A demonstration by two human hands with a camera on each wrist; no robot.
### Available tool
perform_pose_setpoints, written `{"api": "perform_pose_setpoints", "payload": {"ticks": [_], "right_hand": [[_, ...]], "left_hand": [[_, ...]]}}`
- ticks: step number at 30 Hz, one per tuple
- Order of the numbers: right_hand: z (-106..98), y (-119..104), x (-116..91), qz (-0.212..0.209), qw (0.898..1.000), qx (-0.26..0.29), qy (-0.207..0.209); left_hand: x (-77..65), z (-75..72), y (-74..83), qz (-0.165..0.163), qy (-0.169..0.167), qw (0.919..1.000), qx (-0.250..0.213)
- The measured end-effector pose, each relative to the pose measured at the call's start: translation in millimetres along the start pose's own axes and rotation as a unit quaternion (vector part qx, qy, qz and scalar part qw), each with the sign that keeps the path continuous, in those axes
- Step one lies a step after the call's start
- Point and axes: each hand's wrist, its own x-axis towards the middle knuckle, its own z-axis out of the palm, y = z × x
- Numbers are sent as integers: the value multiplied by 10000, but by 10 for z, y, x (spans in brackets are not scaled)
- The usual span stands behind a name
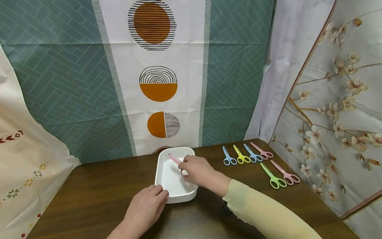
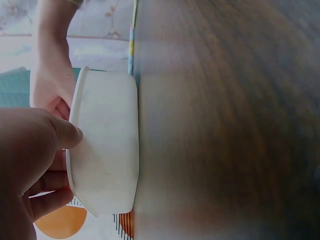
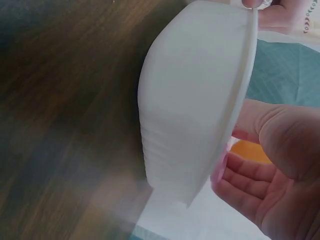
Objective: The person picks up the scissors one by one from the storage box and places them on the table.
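Note:
A white rectangular tray (image 1: 176,198) with raised walls stands on the table. At its near left corner my left hand (image 1: 147,204) grips the rim; in the left wrist view the thumb (image 2: 70,134) lies on the outer wall and the fingers reach over the inside. My right hand (image 1: 197,170) is over the tray's right side, holding pink scissors (image 1: 174,158) by the handle end, blades pointing to the far left. Its fingers mostly hide the handles. In the right wrist view, a bit of the pink scissors (image 3: 219,167) shows between the right hand and the rim.
Right of the tray, a back row holds blue scissors (image 1: 229,156), yellow scissors (image 1: 241,155), more blue scissors (image 1: 253,154) and pink scissors (image 1: 262,151). Nearer lie green scissors (image 1: 273,176) and another pink pair (image 1: 285,173). Patterned cloths (image 1: 161,66) hang behind the brown table (image 1: 98,189).

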Motion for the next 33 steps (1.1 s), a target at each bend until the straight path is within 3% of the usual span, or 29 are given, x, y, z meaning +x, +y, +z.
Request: {"api": "perform_pose_setpoints", "payload": {"ticks": [10,21,33], "right_hand": [[-122,97,-219,57,9992,102,389],[-178,253,-540,1,9920,91,1258],[-202,337,-774,333,9906,205,1313]], "left_hand": [[-1,-9,9,-22,-40,10000,-37],[-13,3,0,-23,15,10000,-39],[-12,-2,5,-27,-42,10000,-39]]}}
